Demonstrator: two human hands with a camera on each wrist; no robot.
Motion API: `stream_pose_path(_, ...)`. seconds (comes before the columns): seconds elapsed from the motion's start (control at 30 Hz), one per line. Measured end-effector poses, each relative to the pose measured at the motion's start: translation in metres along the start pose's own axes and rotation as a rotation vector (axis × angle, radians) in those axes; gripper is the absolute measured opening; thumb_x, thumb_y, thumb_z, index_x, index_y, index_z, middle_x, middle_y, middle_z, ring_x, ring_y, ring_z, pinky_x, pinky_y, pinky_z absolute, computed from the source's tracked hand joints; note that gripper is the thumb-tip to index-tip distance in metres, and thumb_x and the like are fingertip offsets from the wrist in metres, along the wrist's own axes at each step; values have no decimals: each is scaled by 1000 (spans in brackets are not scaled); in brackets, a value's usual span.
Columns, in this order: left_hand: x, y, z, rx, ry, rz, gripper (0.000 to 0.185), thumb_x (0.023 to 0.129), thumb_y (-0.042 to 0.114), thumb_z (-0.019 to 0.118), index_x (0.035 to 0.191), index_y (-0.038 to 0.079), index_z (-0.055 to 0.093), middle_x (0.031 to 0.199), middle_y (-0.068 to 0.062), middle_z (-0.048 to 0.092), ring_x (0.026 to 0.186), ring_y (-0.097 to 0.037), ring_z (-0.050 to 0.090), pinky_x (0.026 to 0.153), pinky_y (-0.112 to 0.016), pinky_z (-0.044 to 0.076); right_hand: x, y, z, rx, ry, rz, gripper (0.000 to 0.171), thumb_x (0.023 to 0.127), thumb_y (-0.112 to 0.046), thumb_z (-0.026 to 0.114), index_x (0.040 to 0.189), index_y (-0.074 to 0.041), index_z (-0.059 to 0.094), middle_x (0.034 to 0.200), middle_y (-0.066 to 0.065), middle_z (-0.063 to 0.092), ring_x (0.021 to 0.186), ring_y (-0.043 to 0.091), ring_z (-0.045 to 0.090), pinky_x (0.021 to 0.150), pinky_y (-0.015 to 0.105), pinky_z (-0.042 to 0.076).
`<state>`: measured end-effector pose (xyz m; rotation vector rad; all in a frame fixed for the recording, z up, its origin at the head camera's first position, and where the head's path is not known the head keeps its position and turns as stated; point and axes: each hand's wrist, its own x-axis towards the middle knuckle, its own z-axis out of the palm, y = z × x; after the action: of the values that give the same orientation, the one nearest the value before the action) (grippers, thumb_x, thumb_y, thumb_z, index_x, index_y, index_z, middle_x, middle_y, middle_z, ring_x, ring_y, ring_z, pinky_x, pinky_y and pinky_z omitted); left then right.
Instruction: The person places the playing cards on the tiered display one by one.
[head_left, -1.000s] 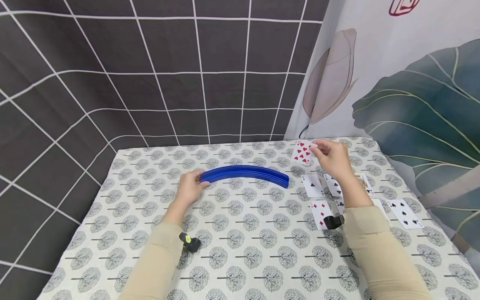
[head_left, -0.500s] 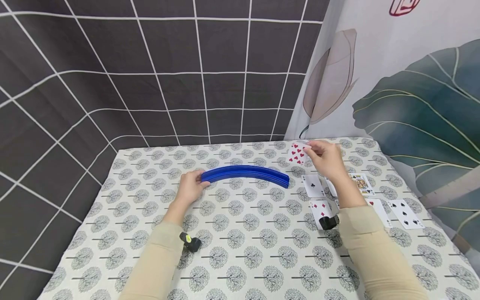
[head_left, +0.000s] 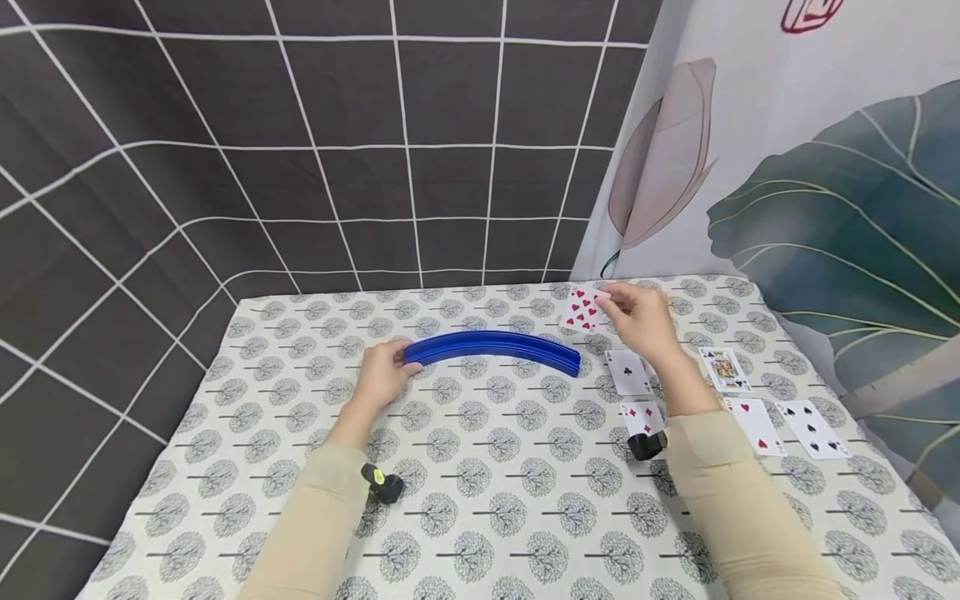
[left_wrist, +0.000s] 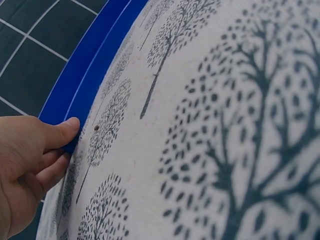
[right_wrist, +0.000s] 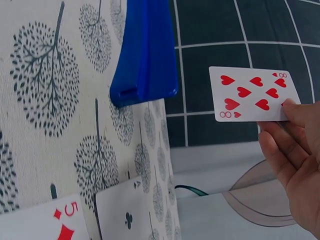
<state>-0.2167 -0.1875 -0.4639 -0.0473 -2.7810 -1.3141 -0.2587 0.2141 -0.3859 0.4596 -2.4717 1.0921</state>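
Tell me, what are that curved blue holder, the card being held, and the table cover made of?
The blue holder looks like moulded plastic: even colour, smooth with a slight sheen, crisp grooves. The card in the right hand seems coated paper, thin, stiff and flat, though it could be plastic. The table cover looks like woven cloth, matte with a fine grain and printed trees.

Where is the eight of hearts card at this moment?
The eight of hearts is pinched in the right hand, above the table's far right, just beyond the right end of the blue curved holder.
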Motion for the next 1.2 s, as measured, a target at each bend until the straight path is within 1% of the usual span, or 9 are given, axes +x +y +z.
stream_pose_path(0.07, 0, 0, -1, 0, 0, -4, 44, 86, 3, 78, 127, -7, 64, 113, -28, 70, 104, -36, 72, 93, -36, 61, 1, -1, 2, 13, -8, -2, 20, 95, -3, 70, 110, 10, 70, 95, 28, 73, 83, 42, 73, 77, 35, 65)
stream_pose_path(0.13, 0, 1, -1, -3, 1, -7, 44, 86, 3, 78, 126, -7, 64, 113, -28, 70, 104, -36, 72, 93, -36, 61, 2, -1, 5, 17, -15, 5, 21, 96, -4, 69, 112, 9, 70, 96, 28, 73, 84, 42, 73, 78, 53, 62)
stream_pose_path(0.43, -1, 3, -2, -18, -1, -13, 44, 86, 1, 78, 126, -9, 63, 115, -30, 68, 105, -39, 71, 93, -37, 61, 4, -9, 15, 49, -37, 16, 21, 96, -5, 69, 111, 9, 69, 98, 28, 73, 86, 43, 73, 90, 52, 60)
stream_pose_path(0.6, 0, 2, -2, -21, -3, -21, 44, 86, 1, 78, 127, -8, 63, 117, -30, 68, 106, -38, 70, 93, -36, 60, 6, -14, 22, 64, -49, 3, 19, 95, -3, 70, 109, 10, 70, 98, 27, 73, 87, 43, 73, 90, 52, 61)
stream_pose_path(0.63, 0, 2, -2, -22, -4, -23, 44, 86, 2, 78, 127, -8, 63, 117, -29, 68, 106, -38, 70, 93, -36, 60, 6, -16, 24, 68, -51, 4, 19, 95, -2, 70, 109, 10, 70, 98, 27, 73, 88, 43, 73, 82, 54, 63)
stream_pose_path(0.67, -1, 2, -2, -22, -5, -22, 45, 86, 2, 78, 127, -8, 63, 117, -30, 68, 107, -38, 70, 94, -36, 60, 6, -17, 25, 70, -52, 3, 19, 94, -2, 70, 110, 10, 70, 98, 28, 73, 87, 43, 73, 90, 54, 60)
stream_pose_path(0.87, -1, 3, -2, -27, -2, -19, 44, 86, 2, 78, 127, -8, 64, 116, -29, 68, 106, -37, 71, 93, -36, 61, 6, -22, 33, 82, -61, -17, 20, 94, -2, 70, 111, 9, 70, 98, 28, 73, 85, 42, 73, 89, 53, 61)
stream_pose_path(0.93, -1, 4, -2, -29, -3, -23, 44, 86, 2, 78, 126, -7, 64, 116, -28, 69, 106, -37, 71, 93, -36, 61, 7, -23, 36, 86, -64, -26, 20, 94, -1, 70, 111, 9, 70, 98, 27, 73, 85, 41, 74, 80, 52, 64)
stream_pose_path(1.2, -1, 4, -3, -16, -5, -38, 46, 86, 2, 78, 128, -7, 63, 117, -28, 68, 106, -37, 71, 94, -36, 60, 9, -33, 47, 128, -105, -10, 20, 96, -2, 68, 113, 9, 69, 101, 27, 73, 89, 41, 73, 86, 52, 62)
